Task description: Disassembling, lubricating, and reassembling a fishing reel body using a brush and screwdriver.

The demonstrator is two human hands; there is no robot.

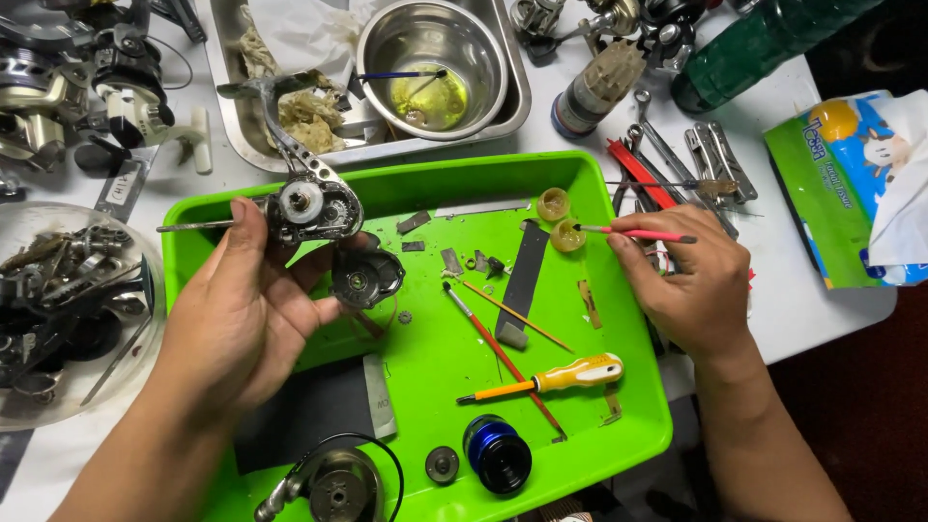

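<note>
The left hand [246, 309] lies palm up, fingers curled round a metal reel body [309, 208], thumb pressed against its side; the reel's round gear face is bare and shiny, and a curved drilled handle runs off toward 11 o'clock. Just at 4 o'clock of the reel, touching the fingertips, sits a dark round side plate [365, 277].

The right hand [691, 285] pinches a thin red brush [633, 233] between thumb and fingers, its tip pointing to 9 o'clock and touching one of two small translucent yellowish cups [566, 235]; the other cup stands just above it at 11 o'clock.

All this is over a glossy green plastic tray [435, 362]. At 6 o'clock of the cups lie a flat black strip [523, 280], a second red brush [503, 353], and a screwdriver [556, 377] with a yellow and white handle. Near the tray's bottom edge stands a blue spool [498, 452].

At 12 o'clock, beyond the tray, a steel bowl [430, 63] holding yellow oil sits in a steel pan [227, 87] with grimy rags. At 3 o'clock, wrenches [710, 159] lie on the white table.
</note>
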